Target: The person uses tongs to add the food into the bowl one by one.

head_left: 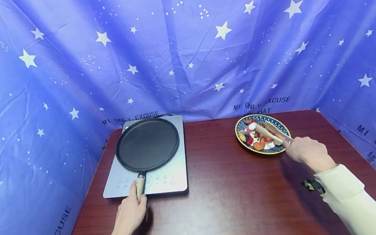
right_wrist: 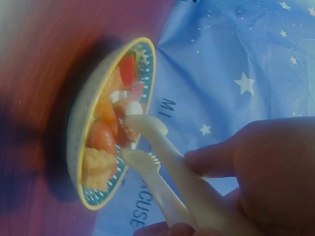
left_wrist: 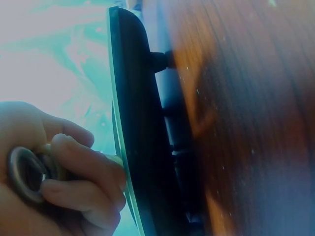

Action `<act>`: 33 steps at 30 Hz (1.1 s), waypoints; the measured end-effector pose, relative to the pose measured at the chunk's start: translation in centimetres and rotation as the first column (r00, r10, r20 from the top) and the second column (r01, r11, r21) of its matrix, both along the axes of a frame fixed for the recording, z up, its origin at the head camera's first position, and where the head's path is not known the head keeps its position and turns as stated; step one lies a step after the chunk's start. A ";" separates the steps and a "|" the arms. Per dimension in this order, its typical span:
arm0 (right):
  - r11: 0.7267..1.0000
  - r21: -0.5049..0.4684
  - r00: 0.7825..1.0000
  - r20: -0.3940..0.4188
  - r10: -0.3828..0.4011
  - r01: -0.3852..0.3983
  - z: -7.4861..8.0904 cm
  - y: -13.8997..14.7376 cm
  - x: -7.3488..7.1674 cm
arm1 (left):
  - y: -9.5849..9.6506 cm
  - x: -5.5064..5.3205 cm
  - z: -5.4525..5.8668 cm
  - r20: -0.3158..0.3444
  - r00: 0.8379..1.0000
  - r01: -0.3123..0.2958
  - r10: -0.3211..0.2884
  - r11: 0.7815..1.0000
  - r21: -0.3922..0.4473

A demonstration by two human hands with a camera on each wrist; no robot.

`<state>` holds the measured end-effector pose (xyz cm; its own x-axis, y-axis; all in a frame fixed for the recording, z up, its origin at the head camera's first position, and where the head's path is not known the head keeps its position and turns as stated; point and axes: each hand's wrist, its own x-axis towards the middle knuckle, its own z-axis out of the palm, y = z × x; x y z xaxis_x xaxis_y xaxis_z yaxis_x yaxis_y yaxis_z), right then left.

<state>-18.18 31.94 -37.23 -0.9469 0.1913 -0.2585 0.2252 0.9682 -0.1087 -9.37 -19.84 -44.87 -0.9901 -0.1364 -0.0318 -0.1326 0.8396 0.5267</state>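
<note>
A flat black frying pan (head_left: 147, 144) sits on a silver induction cooktop (head_left: 177, 176) at the left of the table. Its wood-toned handle (head_left: 140, 186) points toward me, and my left hand (head_left: 130, 210) grips it. Over on the right, my right hand (head_left: 308, 152) holds cream-coloured tongs (head_left: 269, 133). The tongs' tips reach into a blue patterned plate (head_left: 286, 148) with a yellow rim. On that plate lie orange, red and yellowish food pieces (head_left: 259, 145). In the right wrist view, the tips of the tongs (right_wrist: 172, 167) stand apart, close over the food.
The dark red wooden table (head_left: 212, 188) stretches between cooktop and plate. A blue curtain (head_left: 183, 52) with white stars and lettering hangs behind and along both sides. A black cable (head_left: 165, 115) shows behind the cooktop.
</note>
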 end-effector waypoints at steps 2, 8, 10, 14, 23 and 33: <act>1.000 -0.002 1.000 0.007 0.008 -0.008 -0.2 -0.1 -0.3 | 0.0 0.1 0.0 -0.005 1.000 0.000 0.000 1.000 -0.001; 0.998 0.012 0.997 -0.040 0.060 -0.060 -1.1 -0.4 -0.6 | -0.2 0.1 -0.2 -0.037 0.999 0.000 0.000 1.000 -0.011; 0.997 0.023 0.993 -0.084 0.079 -0.077 -1.0 -0.6 -0.4 | -0.2 0.1 -0.2 -0.039 0.999 -0.004 0.003 1.000 -0.010; 0.996 0.035 0.991 -0.108 0.083 -0.080 -0.4 -0.7 -0.2 | -0.3 0.1 0.0 -0.030 1.000 -0.011 0.010 1.000 -0.015; 0.997 0.044 0.998 -0.033 0.057 -0.056 -0.4 -1.4 -0.7 | -0.1 0.3 -0.1 -0.032 0.999 -0.005 0.005 1.000 -0.009; 0.979 0.098 0.960 -0.199 0.195 -0.179 -1.4 -1.2 -0.9 | 0.0 -0.1 -0.3 -0.037 0.999 -0.008 0.007 1.000 -0.013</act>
<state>-19.08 30.79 -38.66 -0.9989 0.0174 -0.0445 0.0199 0.9983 -0.0555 -9.43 -19.88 -45.14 -0.9895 -0.1441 0.0069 -0.1195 0.8456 0.5203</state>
